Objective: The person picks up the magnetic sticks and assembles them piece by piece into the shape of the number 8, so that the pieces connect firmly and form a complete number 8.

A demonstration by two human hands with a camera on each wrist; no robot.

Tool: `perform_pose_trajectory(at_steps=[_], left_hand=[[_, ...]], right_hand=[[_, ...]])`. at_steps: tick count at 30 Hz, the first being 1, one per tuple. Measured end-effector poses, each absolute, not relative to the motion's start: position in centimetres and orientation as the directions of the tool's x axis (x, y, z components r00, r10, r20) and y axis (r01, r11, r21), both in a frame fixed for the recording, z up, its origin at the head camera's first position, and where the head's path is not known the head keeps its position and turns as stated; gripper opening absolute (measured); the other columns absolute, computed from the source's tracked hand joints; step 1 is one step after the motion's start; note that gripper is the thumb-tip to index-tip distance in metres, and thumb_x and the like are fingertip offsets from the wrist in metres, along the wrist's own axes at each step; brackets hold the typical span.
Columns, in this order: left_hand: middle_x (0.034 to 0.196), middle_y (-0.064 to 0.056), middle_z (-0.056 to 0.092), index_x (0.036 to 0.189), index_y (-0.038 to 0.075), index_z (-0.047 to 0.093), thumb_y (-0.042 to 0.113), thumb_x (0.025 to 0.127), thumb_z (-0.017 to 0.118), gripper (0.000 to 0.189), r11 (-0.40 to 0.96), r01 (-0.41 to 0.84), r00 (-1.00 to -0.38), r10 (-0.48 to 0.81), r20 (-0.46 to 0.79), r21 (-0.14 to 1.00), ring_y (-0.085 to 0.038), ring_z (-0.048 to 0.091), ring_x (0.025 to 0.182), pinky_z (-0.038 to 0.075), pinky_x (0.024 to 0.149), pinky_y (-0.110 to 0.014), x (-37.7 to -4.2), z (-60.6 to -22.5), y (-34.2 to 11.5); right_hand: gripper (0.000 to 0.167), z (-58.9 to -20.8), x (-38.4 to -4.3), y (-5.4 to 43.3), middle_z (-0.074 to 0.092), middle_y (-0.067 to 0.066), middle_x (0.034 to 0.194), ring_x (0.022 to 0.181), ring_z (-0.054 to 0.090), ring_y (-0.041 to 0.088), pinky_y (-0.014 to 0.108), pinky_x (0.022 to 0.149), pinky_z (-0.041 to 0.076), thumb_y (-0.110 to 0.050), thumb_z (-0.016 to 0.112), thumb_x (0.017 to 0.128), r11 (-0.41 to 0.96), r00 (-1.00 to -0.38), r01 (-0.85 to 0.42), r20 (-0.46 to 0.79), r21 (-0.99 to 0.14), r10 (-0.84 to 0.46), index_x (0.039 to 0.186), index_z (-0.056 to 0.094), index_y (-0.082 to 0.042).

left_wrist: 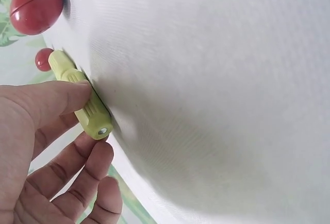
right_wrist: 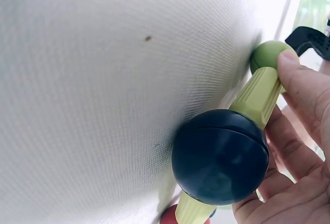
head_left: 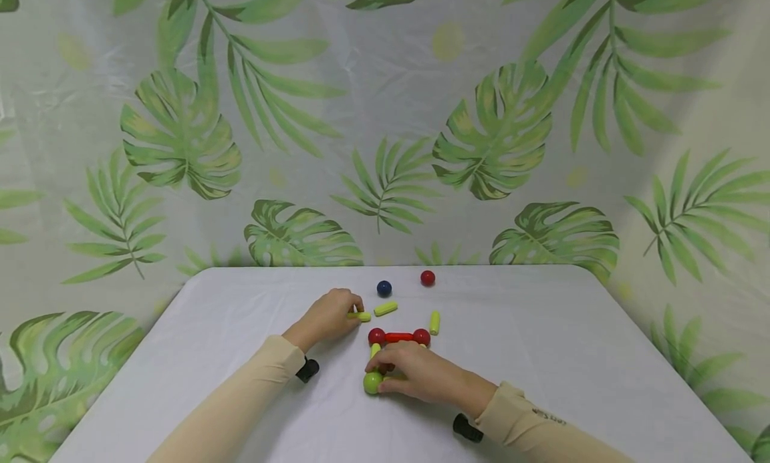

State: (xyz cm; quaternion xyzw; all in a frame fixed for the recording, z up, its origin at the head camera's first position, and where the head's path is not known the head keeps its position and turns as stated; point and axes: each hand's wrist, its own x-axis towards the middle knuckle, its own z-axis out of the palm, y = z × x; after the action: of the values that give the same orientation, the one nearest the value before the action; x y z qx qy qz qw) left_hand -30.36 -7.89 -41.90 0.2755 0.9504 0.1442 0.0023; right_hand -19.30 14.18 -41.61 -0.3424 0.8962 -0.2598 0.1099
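Observation:
My left hand [head_left: 331, 316] pinches a ribbed yellow-green rod [left_wrist: 94, 113] between thumb and fingers, low over the table. A silvery dot shows in the rod's near end. Beyond it lies a second yellow-green rod [head_left: 386, 308]. My right hand [head_left: 421, 373] grips a green ball [right_wrist: 268, 56] at the corner of a ball-and-rod frame, its thumb on the ball. From that ball a yellow-green rod [right_wrist: 256, 98] runs to a dark blue ball [right_wrist: 220, 157], which the hand hides in the head view. Two red balls [head_left: 376, 336] joined by a red rod [head_left: 398, 337] form the frame's far side.
Behind the frame, a loose blue ball [head_left: 384, 288] and a red ball [head_left: 428, 278] sit near the far edge of the white table [head_left: 240, 302]. Another yellow-green rod [head_left: 435, 323] lies to the right. A leaf-patterned cloth [head_left: 385, 115] hangs behind.

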Motion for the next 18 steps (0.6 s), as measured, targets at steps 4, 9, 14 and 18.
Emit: perform_pose_trajectory(at_steps=[4,9,14,18], left_hand=[[0.083,0.0,0.065,0.102,0.011,0.078,0.015,0.094,0.082,0.009,0.813,0.502,-0.859,0.507,0.067,0.294,-0.014,0.057,0.075,0.051,0.071,-0.034,-30.2,-41.8,-8.0],[0.079,0.001,0.064,0.1,0.012,0.077,0.016,0.092,0.083,0.011,0.821,0.452,-0.884,0.464,0.052,0.349,-0.015,0.055,0.072,0.047,0.067,-0.031,-29.8,-41.6,-8.6],[0.077,0.001,0.064,0.095,0.012,0.076,0.017,0.09,0.087,0.013,0.806,0.419,-0.897,0.439,0.053,0.417,-0.015,0.055,0.07,0.045,0.066,-0.029,-29.4,-41.6,-9.5],[0.075,0.001,0.065,0.091,0.012,0.075,0.015,0.089,0.087,0.012,0.785,0.414,-0.897,0.439,0.058,0.462,-0.012,0.056,0.069,0.045,0.065,-0.027,-28.9,-41.6,-10.3]], right_hand=[[0.032,-41.7,-19.4,14.1,0.072,-0.015,0.114,0.105,0.064,0.001,0.025,0.1,0.056,-0.024,0.083,0.096,0.627,-0.741,-0.547,-0.026,-0.555,-0.671,0.127,0.077,-0.02],[0.033,-41.7,-19.6,14.1,0.073,-0.014,0.116,0.106,0.064,0.0,0.026,0.102,0.056,-0.024,0.083,0.096,0.631,-0.745,-0.547,-0.026,-0.55,-0.667,0.128,0.076,-0.019],[0.034,-41.6,-19.7,14.2,0.074,-0.013,0.116,0.105,0.065,0.001,0.026,0.101,0.057,-0.023,0.083,0.095,0.625,-0.743,-0.546,-0.022,-0.558,-0.669,0.128,0.077,-0.019],[0.034,-41.5,-19.9,14.2,0.074,-0.013,0.115,0.102,0.065,0.001,0.025,0.099,0.057,-0.022,0.084,0.095,0.633,-0.748,-0.533,-0.037,-0.561,-0.663,0.128,0.077,-0.018]])
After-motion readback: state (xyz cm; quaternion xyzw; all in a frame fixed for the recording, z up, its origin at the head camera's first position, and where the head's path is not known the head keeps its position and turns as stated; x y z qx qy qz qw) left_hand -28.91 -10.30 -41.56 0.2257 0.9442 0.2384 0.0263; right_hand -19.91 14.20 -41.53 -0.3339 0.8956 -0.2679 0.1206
